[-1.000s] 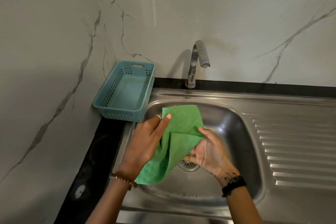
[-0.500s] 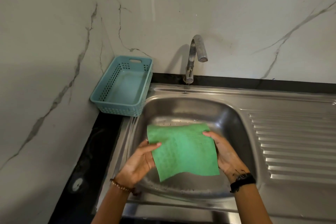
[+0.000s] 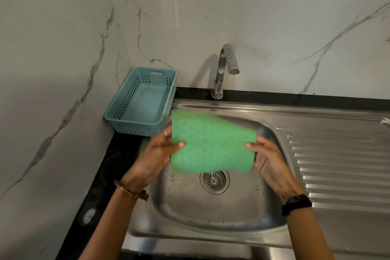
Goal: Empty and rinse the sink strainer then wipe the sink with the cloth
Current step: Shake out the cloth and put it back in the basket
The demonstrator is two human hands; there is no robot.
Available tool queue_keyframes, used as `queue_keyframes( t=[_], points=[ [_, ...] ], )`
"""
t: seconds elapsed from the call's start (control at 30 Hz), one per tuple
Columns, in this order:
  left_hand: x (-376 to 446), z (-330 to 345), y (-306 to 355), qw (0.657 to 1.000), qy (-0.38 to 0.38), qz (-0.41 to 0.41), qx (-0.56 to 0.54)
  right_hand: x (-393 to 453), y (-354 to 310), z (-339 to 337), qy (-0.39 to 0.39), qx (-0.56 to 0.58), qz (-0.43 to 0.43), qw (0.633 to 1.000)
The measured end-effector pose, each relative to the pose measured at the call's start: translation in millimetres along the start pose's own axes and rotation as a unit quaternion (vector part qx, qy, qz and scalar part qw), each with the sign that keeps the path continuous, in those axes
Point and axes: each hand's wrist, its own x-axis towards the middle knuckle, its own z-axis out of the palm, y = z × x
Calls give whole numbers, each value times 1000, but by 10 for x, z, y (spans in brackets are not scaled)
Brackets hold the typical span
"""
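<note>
Steel sink (image 3: 211, 215) sat in a black worktop (image 3: 109, 167) under marble walls; both hands pinched a green cloth (image 3: 211, 143) taut.

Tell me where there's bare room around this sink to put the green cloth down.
The ribbed drainboard right of the basin is bare. The blue basket in the left corner is empty too. The black counter strip between wall and sink is free but narrow. Over the strainer, both hands and the cloth crowd the space.

Single head-worn view, looking forward and steeply down from close above a steel sink (image 3: 211, 213), facing the marble back wall (image 3: 274, 17); wide-angle, side wall (image 3: 42, 48) at left edge.
</note>
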Motion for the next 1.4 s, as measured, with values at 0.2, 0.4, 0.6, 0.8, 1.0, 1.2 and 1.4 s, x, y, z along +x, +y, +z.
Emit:
queue_keyframes(
  t=[0.2,0.4,0.6,0.8,1.0,1.2,1.4],
  points=[
    [-19,119,269,995,-36,91,36,-88,-108,87,3,21,-92,996],
    [0,135,102,999,7,27,19,-53,99,57,65,19,-44,997],
    [43,103,-15,991,77,-96,-53,-10,143,105,70,29,68,995],
    [59,5,-73,985,150,-79,10,32,145,160,-7,47,94,994],
    [147,-237,169,972,207,4,107,375,-100,440,-40,-4,65,997],
    [338,-639,507,931,298,76,197,1071,-467,1109,32,-177,-77,981],
    [796,-1052,634,801,321,43,504,1943,-476,1848,18,-374,-291,880]
  ],
)
